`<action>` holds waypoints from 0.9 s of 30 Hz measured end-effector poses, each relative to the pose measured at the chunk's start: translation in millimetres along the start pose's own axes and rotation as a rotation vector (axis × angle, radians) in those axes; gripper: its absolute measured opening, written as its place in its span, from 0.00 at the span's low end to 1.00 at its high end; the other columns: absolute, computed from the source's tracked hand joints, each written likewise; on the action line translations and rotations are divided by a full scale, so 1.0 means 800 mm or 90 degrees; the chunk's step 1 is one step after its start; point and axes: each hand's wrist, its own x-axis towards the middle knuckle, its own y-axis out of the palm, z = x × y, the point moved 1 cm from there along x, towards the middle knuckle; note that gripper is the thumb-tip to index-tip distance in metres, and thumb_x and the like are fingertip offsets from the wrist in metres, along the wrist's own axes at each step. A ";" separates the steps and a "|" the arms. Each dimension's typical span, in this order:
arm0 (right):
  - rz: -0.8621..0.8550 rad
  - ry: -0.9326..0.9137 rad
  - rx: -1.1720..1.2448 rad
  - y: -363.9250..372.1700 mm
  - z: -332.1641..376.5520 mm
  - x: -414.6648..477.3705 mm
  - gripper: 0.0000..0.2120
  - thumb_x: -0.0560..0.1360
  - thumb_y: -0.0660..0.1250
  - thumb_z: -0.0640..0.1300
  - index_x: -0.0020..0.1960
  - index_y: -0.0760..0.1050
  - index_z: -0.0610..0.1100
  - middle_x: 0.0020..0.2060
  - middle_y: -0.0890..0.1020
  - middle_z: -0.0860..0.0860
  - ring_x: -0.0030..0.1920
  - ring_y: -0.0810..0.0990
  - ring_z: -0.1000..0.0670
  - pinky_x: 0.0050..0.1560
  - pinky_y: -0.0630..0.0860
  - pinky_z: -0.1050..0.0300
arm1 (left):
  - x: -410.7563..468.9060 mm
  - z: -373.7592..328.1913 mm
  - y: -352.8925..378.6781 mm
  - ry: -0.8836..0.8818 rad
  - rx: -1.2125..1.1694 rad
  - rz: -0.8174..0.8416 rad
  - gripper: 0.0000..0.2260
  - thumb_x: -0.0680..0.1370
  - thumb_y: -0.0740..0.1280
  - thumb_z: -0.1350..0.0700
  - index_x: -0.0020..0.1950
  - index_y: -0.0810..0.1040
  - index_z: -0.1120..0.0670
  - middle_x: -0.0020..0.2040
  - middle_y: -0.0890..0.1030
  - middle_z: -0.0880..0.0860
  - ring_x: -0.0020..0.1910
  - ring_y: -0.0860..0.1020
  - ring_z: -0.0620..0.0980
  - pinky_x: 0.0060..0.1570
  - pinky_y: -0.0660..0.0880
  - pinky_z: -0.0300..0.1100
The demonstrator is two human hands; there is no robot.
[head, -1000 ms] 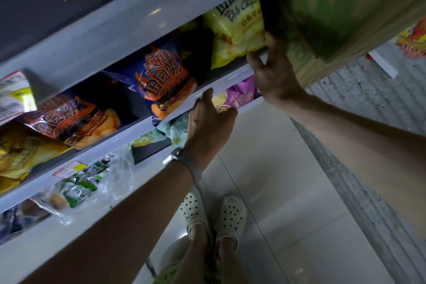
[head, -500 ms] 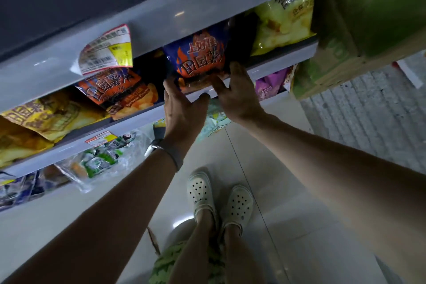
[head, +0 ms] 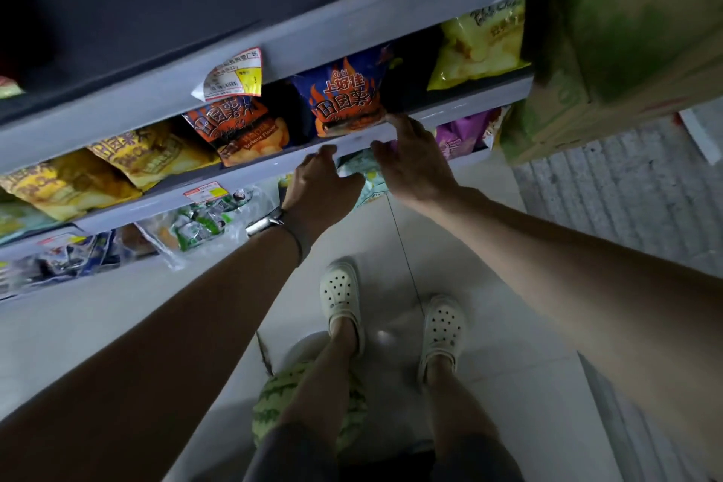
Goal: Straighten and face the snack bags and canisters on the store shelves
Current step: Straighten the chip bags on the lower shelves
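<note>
A silver-cased watch (head: 269,225) on a grey band sits at the wrist behind the left hand (head: 324,184). Both feet wear white perforated clogs (head: 339,293); dark shorts (head: 289,458) cover the thighs.

Shop, probably small grocery: tiered shelves (head: 242,176) of snack bags (head: 344,98), price tags (head: 231,76).

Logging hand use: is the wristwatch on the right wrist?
No, the wristwatch sits on the left wrist, behind the left hand.
</note>
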 end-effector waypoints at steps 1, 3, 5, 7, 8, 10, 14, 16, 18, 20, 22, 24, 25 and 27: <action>0.026 -0.011 -0.029 -0.012 0.006 -0.015 0.23 0.82 0.55 0.58 0.72 0.69 0.48 0.66 0.78 0.45 0.64 0.79 0.42 0.59 0.79 0.41 | -0.015 -0.006 -0.002 -0.007 0.026 0.018 0.28 0.83 0.68 0.51 0.82 0.67 0.55 0.77 0.73 0.60 0.72 0.74 0.63 0.60 0.73 0.45; 0.083 -0.038 -0.086 -0.037 0.015 -0.044 0.24 0.82 0.49 0.61 0.60 0.74 0.47 0.53 0.83 0.46 0.54 0.83 0.42 0.49 0.79 0.45 | -0.048 -0.018 -0.007 -0.008 0.057 0.034 0.23 0.84 0.66 0.49 0.79 0.73 0.54 0.76 0.75 0.60 0.72 0.74 0.63 0.61 0.72 0.46; 0.109 -0.042 -0.090 -0.070 0.027 -0.076 0.21 0.83 0.52 0.60 0.59 0.79 0.48 0.49 0.84 0.49 0.52 0.83 0.42 0.48 0.77 0.49 | -0.081 -0.033 -0.014 0.010 0.059 0.009 0.19 0.83 0.67 0.49 0.72 0.79 0.55 0.70 0.80 0.60 0.68 0.77 0.65 0.57 0.73 0.46; 0.091 -0.059 -0.120 -0.105 0.036 -0.105 0.18 0.83 0.57 0.58 0.64 0.79 0.51 0.56 0.85 0.49 0.59 0.82 0.44 0.57 0.79 0.45 | -0.116 -0.052 -0.025 0.024 0.052 -0.027 0.19 0.81 0.67 0.46 0.69 0.81 0.54 0.65 0.83 0.60 0.64 0.80 0.64 0.55 0.75 0.45; 0.083 -0.071 -0.148 -0.123 0.042 -0.121 0.18 0.83 0.59 0.58 0.66 0.77 0.50 0.59 0.84 0.49 0.62 0.80 0.44 0.59 0.78 0.43 | -0.133 -0.062 -0.032 0.029 0.045 -0.040 0.22 0.79 0.66 0.43 0.69 0.81 0.52 0.65 0.84 0.58 0.64 0.81 0.63 0.58 0.79 0.48; 0.069 -0.085 -0.185 -0.153 0.056 -0.148 0.18 0.84 0.59 0.57 0.67 0.76 0.50 0.61 0.83 0.49 0.62 0.79 0.44 0.60 0.77 0.44 | -0.170 -0.083 -0.048 0.033 0.028 -0.064 0.28 0.74 0.61 0.39 0.71 0.80 0.49 0.66 0.84 0.56 0.62 0.83 0.60 0.59 0.82 0.55; 0.014 -0.118 -0.198 -0.201 0.088 -0.198 0.16 0.83 0.61 0.56 0.66 0.77 0.50 0.58 0.84 0.50 0.59 0.80 0.45 0.58 0.77 0.47 | -0.234 -0.117 -0.077 0.063 0.053 -0.120 0.22 0.79 0.65 0.41 0.71 0.80 0.48 0.64 0.85 0.54 0.60 0.84 0.59 0.56 0.82 0.56; -0.002 -0.125 -0.206 -0.221 0.106 -0.221 0.16 0.82 0.62 0.56 0.65 0.77 0.50 0.58 0.84 0.50 0.60 0.80 0.45 0.57 0.78 0.47 | -0.264 -0.130 -0.093 0.070 0.076 -0.135 0.19 0.81 0.67 0.45 0.71 0.80 0.48 0.63 0.85 0.54 0.60 0.83 0.60 0.55 0.82 0.55; -0.020 -0.137 -0.212 -0.239 0.124 -0.244 0.14 0.82 0.63 0.56 0.63 0.78 0.50 0.57 0.84 0.50 0.59 0.81 0.45 0.55 0.79 0.48 | -0.296 -0.140 -0.108 0.076 0.081 -0.147 0.19 0.81 0.65 0.44 0.69 0.79 0.48 0.60 0.86 0.55 0.58 0.84 0.60 0.52 0.82 0.54; -0.036 -0.148 -0.220 -0.255 0.142 -0.268 0.14 0.83 0.62 0.55 0.63 0.78 0.50 0.56 0.84 0.50 0.58 0.80 0.46 0.53 0.78 0.49 | -0.328 -0.147 -0.125 0.082 0.076 -0.163 0.19 0.81 0.65 0.44 0.70 0.79 0.48 0.59 0.86 0.54 0.56 0.84 0.59 0.51 0.82 0.54; -0.074 -0.176 -0.233 -0.267 0.158 -0.289 0.15 0.83 0.61 0.54 0.63 0.78 0.49 0.54 0.84 0.49 0.58 0.79 0.44 0.51 0.77 0.49 | -0.357 -0.151 -0.141 0.088 0.075 -0.174 0.19 0.82 0.65 0.46 0.72 0.78 0.47 0.59 0.86 0.54 0.56 0.84 0.59 0.51 0.82 0.53; -0.102 -0.183 -0.230 -0.274 0.171 -0.308 0.15 0.83 0.62 0.53 0.63 0.79 0.47 0.53 0.84 0.47 0.58 0.79 0.42 0.51 0.76 0.49 | -0.385 -0.149 -0.155 0.077 0.070 -0.183 0.20 0.82 0.64 0.45 0.72 0.77 0.47 0.61 0.86 0.53 0.58 0.83 0.59 0.53 0.82 0.53; -0.096 -0.175 -0.225 -0.276 0.178 -0.316 0.15 0.83 0.62 0.53 0.64 0.79 0.47 0.54 0.84 0.47 0.59 0.78 0.42 0.52 0.76 0.48 | -0.400 -0.146 -0.160 0.063 0.057 -0.186 0.21 0.81 0.62 0.43 0.72 0.77 0.48 0.61 0.86 0.52 0.59 0.83 0.59 0.53 0.81 0.53; -0.078 -0.174 -0.220 -0.275 0.189 -0.331 0.15 0.83 0.63 0.53 0.65 0.79 0.47 0.55 0.84 0.47 0.58 0.78 0.43 0.52 0.76 0.48 | -0.424 -0.135 -0.168 0.035 0.014 -0.199 0.23 0.79 0.60 0.44 0.72 0.78 0.49 0.62 0.86 0.51 0.59 0.82 0.59 0.53 0.81 0.52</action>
